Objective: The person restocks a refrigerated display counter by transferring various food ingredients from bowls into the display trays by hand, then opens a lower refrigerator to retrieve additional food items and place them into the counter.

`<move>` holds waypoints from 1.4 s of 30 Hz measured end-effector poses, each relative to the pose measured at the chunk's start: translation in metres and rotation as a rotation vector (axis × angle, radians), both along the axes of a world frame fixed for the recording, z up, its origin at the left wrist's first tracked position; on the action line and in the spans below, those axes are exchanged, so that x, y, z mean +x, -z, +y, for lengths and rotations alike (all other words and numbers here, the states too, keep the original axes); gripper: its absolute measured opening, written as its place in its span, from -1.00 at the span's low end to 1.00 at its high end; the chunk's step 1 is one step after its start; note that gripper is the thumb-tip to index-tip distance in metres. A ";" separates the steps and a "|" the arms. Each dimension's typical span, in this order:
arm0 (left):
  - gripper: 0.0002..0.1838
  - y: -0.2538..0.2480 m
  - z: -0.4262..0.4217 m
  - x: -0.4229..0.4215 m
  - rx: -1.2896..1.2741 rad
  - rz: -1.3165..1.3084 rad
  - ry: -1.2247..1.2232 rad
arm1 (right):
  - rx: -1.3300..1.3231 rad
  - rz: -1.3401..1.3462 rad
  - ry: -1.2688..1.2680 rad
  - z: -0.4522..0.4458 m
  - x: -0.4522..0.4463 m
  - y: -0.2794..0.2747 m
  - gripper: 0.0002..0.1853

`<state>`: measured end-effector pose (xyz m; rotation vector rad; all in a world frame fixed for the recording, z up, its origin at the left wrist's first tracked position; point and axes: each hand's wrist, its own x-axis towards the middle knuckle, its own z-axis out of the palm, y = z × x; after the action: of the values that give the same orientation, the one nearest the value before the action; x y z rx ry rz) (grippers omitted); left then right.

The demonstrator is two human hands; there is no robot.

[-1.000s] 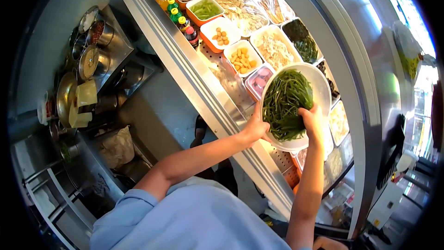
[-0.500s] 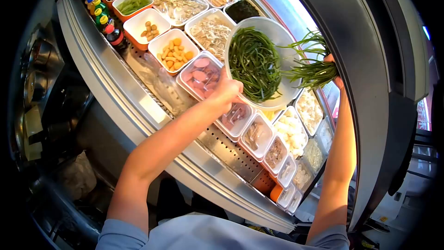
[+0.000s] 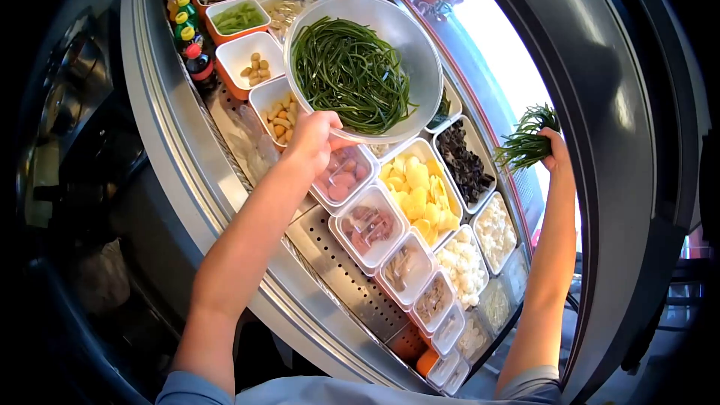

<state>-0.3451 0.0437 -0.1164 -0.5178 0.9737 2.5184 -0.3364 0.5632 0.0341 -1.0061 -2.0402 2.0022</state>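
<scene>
My left hand (image 3: 316, 139) grips the near rim of a large translucent bowl (image 3: 420, 45), tilted above the food containers. Long green leafy stalks (image 3: 349, 75) fill the bowl's left part. Off to the right, my right hand (image 3: 556, 151) is closed round a separate bunch of the same greens (image 3: 529, 139), held apart from the bowl near the case's curved frame. Below the bowl are a tub of yellow slices (image 3: 420, 191) and a tub of dark pieces (image 3: 463, 161). A lidded box of pink slices (image 3: 343, 176) lies just under my left hand.
Bottles (image 3: 198, 61) line the left end of the display case. The case's metal front ledge (image 3: 176, 127) runs beneath my left arm. A dark curved frame (image 3: 600, 105) rises beside my right hand. White tubs (image 3: 463, 266) continue toward the near end.
My right hand has come out of the bowl with a bunch of greens and moved right. The bowl, in my left hand, has moved left and away, uncovering the yellow slices and dark pieces.
</scene>
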 end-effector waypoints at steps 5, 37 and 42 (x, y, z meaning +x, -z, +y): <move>-0.80 -0.048 -0.019 -0.014 0.091 -0.083 -0.180 | -0.069 -0.003 -0.049 -0.024 -0.062 0.042 -0.95; -0.98 -0.019 -0.104 -0.078 0.099 -0.012 -0.118 | 0.342 -0.518 -0.010 -0.069 -0.174 0.241 -0.65; -0.95 -0.015 -0.104 -0.077 0.131 -0.007 -0.090 | 0.585 -0.504 -0.101 0.000 -0.153 0.267 -0.89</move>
<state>-0.4216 -0.0607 -0.1009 -0.5415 0.7922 2.6365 -0.4889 0.5629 -0.2330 -1.3638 -2.7293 1.1054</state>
